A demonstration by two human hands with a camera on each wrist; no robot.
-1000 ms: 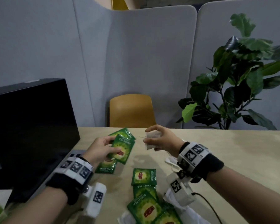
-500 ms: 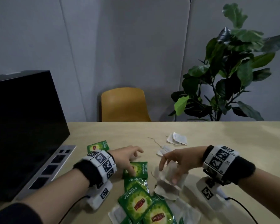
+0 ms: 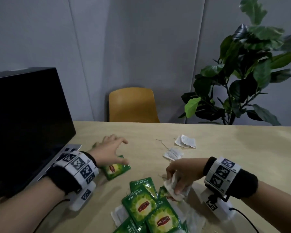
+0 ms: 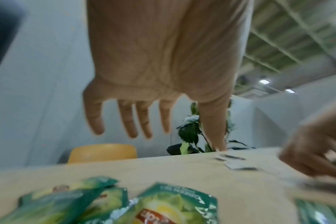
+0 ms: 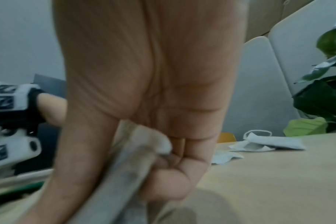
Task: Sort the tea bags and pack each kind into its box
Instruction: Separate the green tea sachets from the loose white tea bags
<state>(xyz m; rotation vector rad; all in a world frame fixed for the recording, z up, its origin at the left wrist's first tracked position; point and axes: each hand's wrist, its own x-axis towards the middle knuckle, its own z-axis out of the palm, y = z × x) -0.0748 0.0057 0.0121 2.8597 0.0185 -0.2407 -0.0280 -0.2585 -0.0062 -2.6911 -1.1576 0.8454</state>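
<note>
Green tea packets (image 3: 146,204) lie heaped at the near edge of the table, with white tea bags mixed in. One green packet (image 3: 116,169) lies apart to the left, and blurred green packets (image 4: 163,209) fill the bottom of the left wrist view. My left hand (image 3: 118,148) (image 4: 155,133) hovers over that left packet with its fingers spread, holding nothing. My right hand (image 3: 176,182) pinches white tea bags (image 3: 170,188) (image 5: 136,174) between thumb and fingers at the right of the heap. More white tea bags (image 3: 185,141) (image 5: 267,142) lie further back. No box is in view.
An open laptop (image 3: 27,118) stands at the left, its keyboard (image 3: 65,153) close to my left wrist. A yellow chair (image 3: 133,105) and a leafy plant (image 3: 242,81) stand behind the table's far edge. Bare tabletop (image 3: 242,148) stretches to the right.
Both hands laid down what they held a second ago. My left hand has since moved left from the heap and spread its fingers. My right hand has closed on white tea bags.
</note>
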